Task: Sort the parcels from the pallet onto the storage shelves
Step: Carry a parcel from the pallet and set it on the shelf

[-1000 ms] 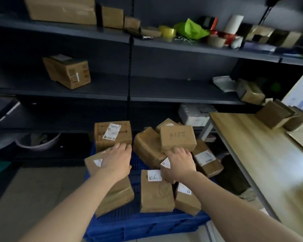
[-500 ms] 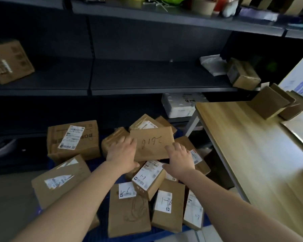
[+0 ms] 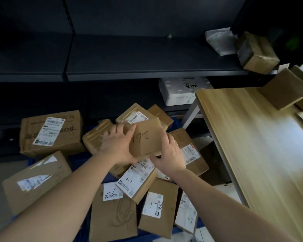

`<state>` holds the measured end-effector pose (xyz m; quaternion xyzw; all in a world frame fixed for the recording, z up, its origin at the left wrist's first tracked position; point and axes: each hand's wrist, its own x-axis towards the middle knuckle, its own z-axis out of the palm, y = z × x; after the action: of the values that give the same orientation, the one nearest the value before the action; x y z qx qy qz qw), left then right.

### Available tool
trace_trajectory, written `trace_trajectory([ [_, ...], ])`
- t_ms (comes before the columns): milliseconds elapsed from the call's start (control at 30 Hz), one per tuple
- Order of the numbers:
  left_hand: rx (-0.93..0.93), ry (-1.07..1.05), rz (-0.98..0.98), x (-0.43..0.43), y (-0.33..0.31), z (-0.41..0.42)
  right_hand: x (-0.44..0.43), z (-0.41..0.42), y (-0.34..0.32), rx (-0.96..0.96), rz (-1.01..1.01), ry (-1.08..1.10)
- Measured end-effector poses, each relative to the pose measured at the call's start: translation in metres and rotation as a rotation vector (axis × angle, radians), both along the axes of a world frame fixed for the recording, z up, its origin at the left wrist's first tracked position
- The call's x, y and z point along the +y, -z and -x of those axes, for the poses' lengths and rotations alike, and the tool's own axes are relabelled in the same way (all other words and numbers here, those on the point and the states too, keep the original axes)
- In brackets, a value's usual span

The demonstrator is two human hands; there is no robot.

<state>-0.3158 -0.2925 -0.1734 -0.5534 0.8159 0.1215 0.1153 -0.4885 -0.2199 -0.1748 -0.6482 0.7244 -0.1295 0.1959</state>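
A small brown parcel [image 3: 147, 137] with handwritten digits on its top sits high in the pile, tilted. My left hand [image 3: 117, 144] grips its left side and my right hand [image 3: 168, 154] grips its right and lower edge. Under and around it lie several cardboard parcels with white labels on a blue pallet [image 3: 80, 229]. One big box [image 3: 51, 133] stands at the left rear. The dark storage shelf [image 3: 129, 56] runs across the view above the pile.
A wooden table [image 3: 252, 145] fills the right side, with brown boxes [image 3: 285, 89] at its far end. On the shelf's right end sit a taped brown box [image 3: 255, 53] and a white bag [image 3: 219, 41]. A white foam box [image 3: 180, 91] rests lower.
Both hands have closed around the handwritten parcel and tipped it up from the pile. The camera has dropped and moved closer to the pallet.
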Motion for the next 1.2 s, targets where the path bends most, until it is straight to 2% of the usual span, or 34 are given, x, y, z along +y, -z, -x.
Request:
trace_trajectory([
  [67, 0.146, -0.150, -0.129, -0.001, -0.004, -0.008, -0.001, -0.001, -0.003, -0.113, 0.042, 0.049],
  [167, 0.702, -0.544, -0.562, -0.002, -0.014, -0.029, -0.004, -0.008, -0.013, -0.311, 0.105, 0.221],
  [233, 0.983, -0.710, -0.812, 0.003, -0.022, -0.044, -0.006, -0.017, -0.019, -0.469, 0.091, 0.324],
  [400, 1.451, -0.893, -1.082, 0.020, -0.013, -0.069, -0.009, -0.047, -0.026, -1.085, -0.177, 0.563],
  [500, 1.654, -0.890, -1.198, 0.032, -0.010, -0.073, -0.007, -0.054, -0.026, -1.267, -0.357, 0.602],
  [633, 1.708, -1.011, -1.124, 0.040, -0.005, -0.077, 0.004, -0.052, -0.024, -1.375, -0.366, 0.579],
  [733, 1.654, -1.014, -1.009, 0.041, -0.009, -0.074, 0.012, -0.053, -0.023, -1.309, -0.344, 0.579],
  [800, 1.523, -0.936, -0.933, 0.042, -0.017, -0.069, 0.017, -0.054, -0.028, -1.251, -0.253, 0.584],
  [900, 1.214, -0.858, -0.611, 0.044, -0.032, -0.057, 0.024, -0.053, -0.037, -1.170, -0.103, 0.541],
  [933, 1.186, -0.842, -0.573, 0.044, -0.036, -0.055, 0.026, -0.055, -0.040, -1.121, -0.072, 0.502],
  [1000, 1.209, -0.796, -0.640, 0.046, -0.042, -0.054, 0.028, -0.061, -0.043, -1.035, -0.027, 0.435],
  [1200, 1.377, -1.034, -0.861, 0.050, -0.031, -0.086, 0.018, -0.073, -0.060, -1.066, -0.017, 0.473],
])
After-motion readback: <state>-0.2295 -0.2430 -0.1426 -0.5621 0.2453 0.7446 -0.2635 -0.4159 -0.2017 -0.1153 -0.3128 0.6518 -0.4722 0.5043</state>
